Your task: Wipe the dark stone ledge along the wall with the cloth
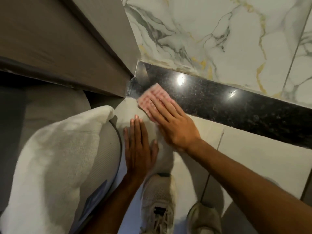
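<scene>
Dim; glare on ledge point(219, 97); cloth point(152, 97) seemingly motion-blurred.

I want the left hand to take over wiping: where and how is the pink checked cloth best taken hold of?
Probably by pressing flat on the pink checked cloth's uncovered far end, coming from above. It lies spread flat on the dark speckled stone ledge, with the right hand covering its near part, so there is no raised fold to pinch.

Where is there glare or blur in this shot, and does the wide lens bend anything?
In the head view, two bright glare spots sit on the dark stone ledge; the pink cloth and the right hand on it are motion-blurred, while the left hand looks sharper and shadowed; the ledge and the marble wall tiles run at a slant, though I can't tell if that is lens distortion.
</scene>
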